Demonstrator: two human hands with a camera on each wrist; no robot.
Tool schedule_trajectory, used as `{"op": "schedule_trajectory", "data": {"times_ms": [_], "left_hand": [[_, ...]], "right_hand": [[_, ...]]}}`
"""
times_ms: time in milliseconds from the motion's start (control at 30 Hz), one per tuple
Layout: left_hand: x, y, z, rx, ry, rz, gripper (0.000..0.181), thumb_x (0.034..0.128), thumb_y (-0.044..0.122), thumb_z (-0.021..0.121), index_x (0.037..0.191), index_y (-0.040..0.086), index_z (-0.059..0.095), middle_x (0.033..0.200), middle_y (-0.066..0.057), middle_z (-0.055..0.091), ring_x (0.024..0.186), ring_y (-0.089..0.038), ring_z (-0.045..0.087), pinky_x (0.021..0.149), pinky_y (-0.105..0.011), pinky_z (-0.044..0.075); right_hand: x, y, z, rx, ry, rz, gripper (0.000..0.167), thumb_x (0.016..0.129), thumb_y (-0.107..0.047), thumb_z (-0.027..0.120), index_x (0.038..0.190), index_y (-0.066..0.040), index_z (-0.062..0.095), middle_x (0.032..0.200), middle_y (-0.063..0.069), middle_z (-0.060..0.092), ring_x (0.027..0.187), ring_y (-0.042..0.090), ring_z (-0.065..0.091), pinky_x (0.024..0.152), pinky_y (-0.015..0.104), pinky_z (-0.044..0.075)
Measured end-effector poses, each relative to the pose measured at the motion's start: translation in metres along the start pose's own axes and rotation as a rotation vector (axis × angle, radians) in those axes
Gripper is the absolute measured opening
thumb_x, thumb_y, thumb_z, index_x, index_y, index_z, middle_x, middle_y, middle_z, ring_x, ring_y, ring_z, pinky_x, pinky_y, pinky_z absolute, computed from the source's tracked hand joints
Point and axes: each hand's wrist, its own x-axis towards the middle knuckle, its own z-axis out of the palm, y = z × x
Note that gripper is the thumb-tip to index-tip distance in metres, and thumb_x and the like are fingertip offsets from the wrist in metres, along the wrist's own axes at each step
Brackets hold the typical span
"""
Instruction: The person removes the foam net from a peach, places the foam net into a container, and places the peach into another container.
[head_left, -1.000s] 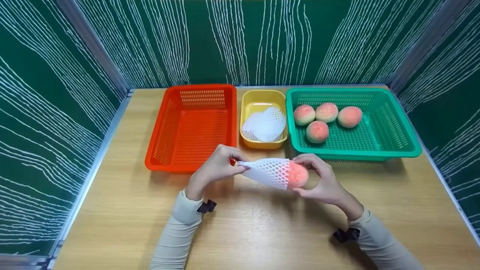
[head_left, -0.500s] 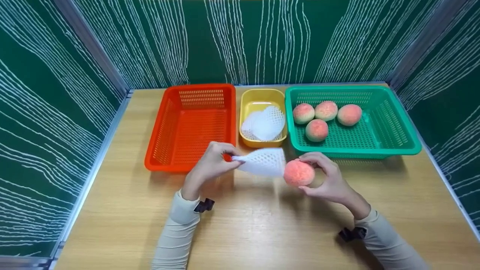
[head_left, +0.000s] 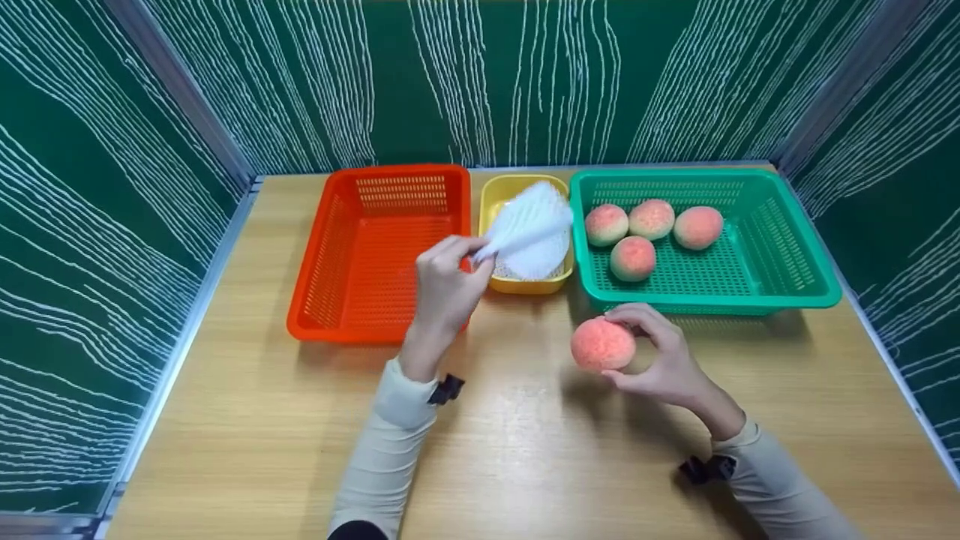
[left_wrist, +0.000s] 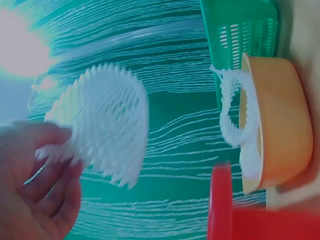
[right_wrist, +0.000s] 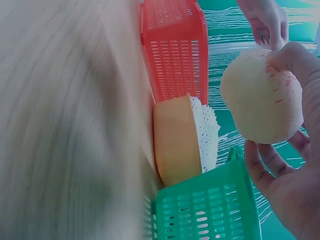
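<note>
Above the small yellow bin (head_left: 534, 286), my left hand (head_left: 448, 289) pinches the gathered end of a white foam fruit net (head_left: 531, 214). In the left wrist view this foam net (left_wrist: 107, 120) spreads out beyond the thumb and fingers. More white foam nets (head_left: 536, 259) lie inside the yellow bin, partly covered by the held one. Over the table, in front of the green basket, my right hand (head_left: 664, 364) grips a bare peach (head_left: 602, 344) between thumb and fingers. The right wrist view shows the same peach (right_wrist: 262, 97) from its pale side.
At the left stands a red basket (head_left: 311, 334) with nothing seen in it. On the right, the green basket (head_left: 780, 289) holds several peaches (head_left: 632, 259). Both flank the yellow bin along the back of the wooden table (head_left: 525, 450). Green panels with white lines enclose the table.
The foam net has come off the peach. My left hand has carried the net up and away, over the yellow bin. My right hand keeps the peach, shifted slightly right.
</note>
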Motion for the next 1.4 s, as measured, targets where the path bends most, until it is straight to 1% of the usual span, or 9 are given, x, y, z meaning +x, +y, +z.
{"op": "schedule_trajectory", "data": {"times_ms": [100, 267, 500, 633, 833, 967, 1100, 1233, 1400], "left_hand": [[0.009, 0.002, 0.017, 0.119, 0.046, -0.028, 0.011, 0.0812, 0.002, 0.072, 0.091, 0.000, 0.075, 0.084, -0.008, 0.070, 0.075, -0.019, 0.064, 0.073, -0.024, 0.052], [0.019, 0.001, 0.046, 0.325, 0.038, -0.067, 0.013, 0.0845, 0.007, 0.071, 0.096, 0.002, 0.075, 0.091, -0.009, 0.072, 0.081, -0.020, 0.066, 0.078, -0.025, 0.052], [0.020, -0.010, 0.080, 0.432, -0.008, -0.155, 0.017, 0.0884, 0.012, 0.069, 0.102, 0.005, 0.075, 0.098, -0.008, 0.072, 0.087, -0.021, 0.066, 0.086, -0.027, 0.051], [0.018, -0.020, 0.096, 0.422, -0.095, -0.187, 0.021, 0.0917, 0.017, 0.067, 0.110, 0.008, 0.073, 0.105, -0.007, 0.071, 0.091, -0.019, 0.066, 0.091, -0.026, 0.048], [0.024, -0.036, 0.118, 0.522, -0.210, -0.207, 0.018, 0.0905, 0.010, 0.064, 0.105, 0.011, 0.076, 0.096, -0.008, 0.069, 0.081, -0.022, 0.067, 0.075, -0.031, 0.055], [0.021, -0.044, 0.129, 0.591, -0.299, -0.232, 0.020, 0.0906, 0.007, 0.061, 0.100, 0.012, 0.077, 0.091, -0.008, 0.068, 0.077, -0.024, 0.067, 0.068, -0.034, 0.055], [0.011, -0.047, 0.134, 0.611, -0.417, -0.301, 0.021, 0.0903, 0.005, 0.057, 0.090, 0.012, 0.076, 0.086, -0.007, 0.067, 0.075, -0.028, 0.067, 0.062, -0.038, 0.055], [0.006, -0.044, 0.134, 0.560, -0.529, -0.394, 0.017, 0.0894, 0.005, 0.057, 0.083, 0.009, 0.073, 0.086, -0.009, 0.068, 0.077, -0.029, 0.068, 0.063, -0.040, 0.055], [0.003, -0.042, 0.133, 0.539, -0.631, -0.442, 0.013, 0.0892, 0.010, 0.059, 0.085, 0.008, 0.072, 0.088, -0.010, 0.070, 0.079, -0.028, 0.068, 0.064, -0.040, 0.055]], "right_hand": [[0.003, -0.002, 0.002, 0.000, 0.000, -0.019, 0.068, 0.049, 0.007, 0.087, 0.112, 0.010, 0.060, 0.110, 0.024, 0.059, 0.098, 0.022, 0.056, 0.078, 0.019, 0.048], [0.005, -0.004, 0.006, 0.001, 0.008, -0.050, 0.069, 0.048, 0.007, 0.088, 0.111, 0.011, 0.060, 0.109, 0.025, 0.059, 0.098, 0.023, 0.055, 0.078, 0.019, 0.048], [0.005, -0.005, 0.009, 0.007, 0.009, -0.043, 0.068, 0.049, 0.006, 0.088, 0.111, 0.010, 0.060, 0.110, 0.024, 0.060, 0.098, 0.023, 0.056, 0.079, 0.020, 0.048], [0.004, -0.005, 0.010, 0.018, 0.026, -0.047, 0.068, 0.049, 0.007, 0.087, 0.111, 0.011, 0.060, 0.109, 0.025, 0.059, 0.098, 0.022, 0.056, 0.079, 0.020, 0.048], [0.005, -0.005, 0.007, 0.038, 0.046, -0.052, 0.069, 0.048, 0.010, 0.086, 0.111, 0.012, 0.059, 0.109, 0.026, 0.058, 0.097, 0.022, 0.056, 0.079, 0.020, 0.049], [0.003, -0.005, 0.006, 0.026, 0.037, -0.038, 0.068, 0.049, 0.008, 0.087, 0.112, 0.011, 0.059, 0.110, 0.025, 0.059, 0.099, 0.022, 0.056, 0.081, 0.019, 0.048], [0.000, -0.005, 0.005, 0.025, 0.039, -0.030, 0.068, 0.050, 0.008, 0.087, 0.112, 0.011, 0.059, 0.111, 0.025, 0.059, 0.101, 0.025, 0.055, 0.084, 0.020, 0.047], [-0.001, -0.004, 0.004, 0.027, 0.043, -0.028, 0.068, 0.050, 0.008, 0.087, 0.112, 0.011, 0.059, 0.111, 0.025, 0.059, 0.101, 0.025, 0.055, 0.084, 0.021, 0.047], [0.000, -0.002, 0.003, 0.034, 0.045, -0.025, 0.068, 0.051, 0.008, 0.087, 0.112, 0.011, 0.059, 0.111, 0.025, 0.058, 0.101, 0.023, 0.054, 0.084, 0.021, 0.047]]}}
